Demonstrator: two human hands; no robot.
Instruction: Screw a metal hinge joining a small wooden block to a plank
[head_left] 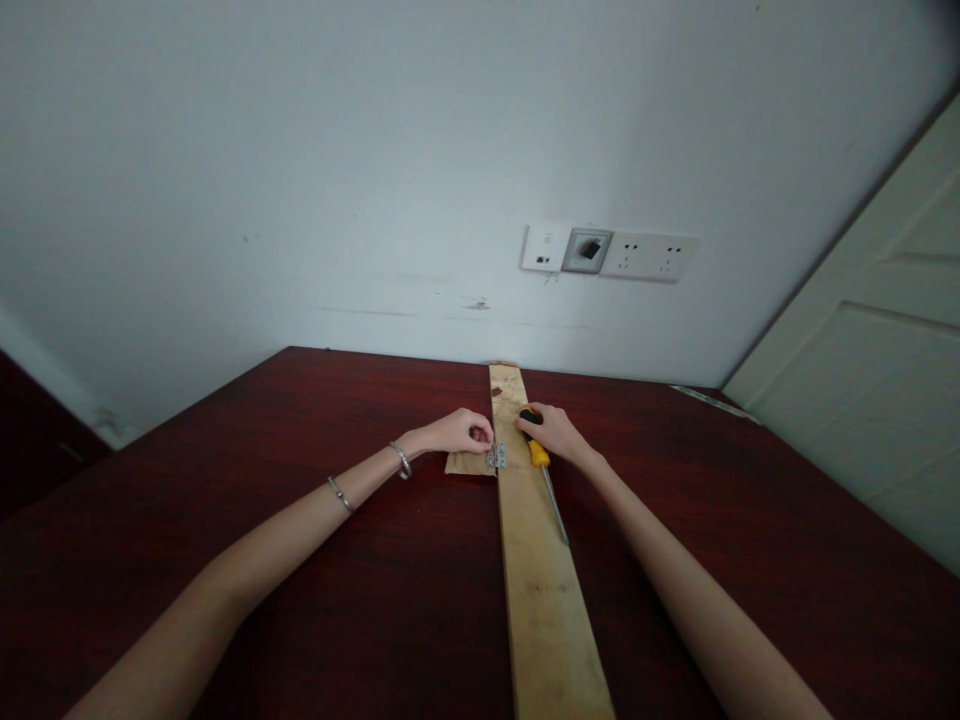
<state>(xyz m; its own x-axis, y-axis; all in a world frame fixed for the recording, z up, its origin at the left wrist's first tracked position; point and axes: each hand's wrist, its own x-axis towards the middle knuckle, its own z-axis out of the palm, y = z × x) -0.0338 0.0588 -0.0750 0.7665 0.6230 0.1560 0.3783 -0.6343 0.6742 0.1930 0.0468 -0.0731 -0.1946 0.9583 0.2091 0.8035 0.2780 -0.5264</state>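
Observation:
A long wooden board (544, 580) runs from the near edge of the view to the wall. A small metal hinge (497, 456) lies across the board's left edge and a short wooden piece (471, 464) beside it. My left hand (463, 432) is closed in a pinch at the hinge; whatever its fingertips hold is too small to make out. My right hand (553, 430) is closed around the black-and-yellow handle of a screwdriver (539, 452). The screwdriver's shaft points back toward me over the board, its tip near the right edge.
The dark red tabletop (360, 600) meets a white wall (360, 180) at the back. Wall sockets (649, 256) sit above the table, right of centre. A white panelled door (892, 300) stands on the right. A thin strip (712, 402) lies at the back right edge.

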